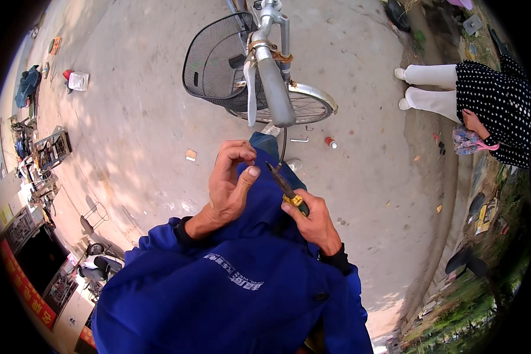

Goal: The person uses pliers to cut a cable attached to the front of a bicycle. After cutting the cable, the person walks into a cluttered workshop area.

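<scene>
My right hand [315, 219] is closed around the yellow and green handles of a pair of pliers [285, 187]. Their dark jaws point up and to the left, slightly apart, toward my other hand. My left hand [231, 182] is raised beside the jaw tips with fingers curled and thumb close to the fingertips. Whatever it pinches is too small to make out. Just beyond both hands stands a bicycle, its grey handlebar grip [277, 94] and silver brake lever [251, 88] nearest me. A black mesh basket [209, 59] hangs at its front.
An L-shaped metal key [300, 140] and a small red can [331, 143] lie on the concrete near the front wheel [312, 106]. On the right stands a person [484, 106] in a dotted dress, holding a bag. Parked scooters [100, 265] and a shopfront are at left.
</scene>
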`<state>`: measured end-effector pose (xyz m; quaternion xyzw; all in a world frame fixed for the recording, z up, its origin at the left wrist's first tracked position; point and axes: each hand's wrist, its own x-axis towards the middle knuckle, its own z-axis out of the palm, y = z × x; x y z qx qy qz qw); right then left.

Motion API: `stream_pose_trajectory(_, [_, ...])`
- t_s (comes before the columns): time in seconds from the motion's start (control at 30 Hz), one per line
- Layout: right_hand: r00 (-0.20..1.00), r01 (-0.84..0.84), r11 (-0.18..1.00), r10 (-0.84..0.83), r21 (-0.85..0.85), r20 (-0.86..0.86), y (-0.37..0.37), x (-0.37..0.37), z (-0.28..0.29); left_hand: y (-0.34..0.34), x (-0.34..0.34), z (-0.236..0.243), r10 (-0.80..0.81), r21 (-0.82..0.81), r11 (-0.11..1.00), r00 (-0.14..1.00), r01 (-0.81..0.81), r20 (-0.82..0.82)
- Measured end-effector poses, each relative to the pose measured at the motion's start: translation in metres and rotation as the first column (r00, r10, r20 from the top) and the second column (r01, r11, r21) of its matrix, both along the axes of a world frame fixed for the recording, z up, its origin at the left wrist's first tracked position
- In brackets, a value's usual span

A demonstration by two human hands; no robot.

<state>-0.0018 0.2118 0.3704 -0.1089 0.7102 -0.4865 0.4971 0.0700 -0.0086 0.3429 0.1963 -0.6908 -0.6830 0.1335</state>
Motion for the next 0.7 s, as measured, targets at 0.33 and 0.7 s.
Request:
stream_pose_trajectory(0.33, [0.855,-0.291,0.927,0.362,0.235,-0.372,0.033,0.011,-0.04,-0.011,-0.042,-0.093,-0.263,0.989,0.067,0.953,-0.135,0.148])
stream_pose_trajectory(0.7, [0.404,0.691,0.669,-0.044,-0.274,0.914,0.037,0.052,-0.007,0.041,-0.129,-0.068,0.102,0.892,0.054,0.891,-0.448,0.441])
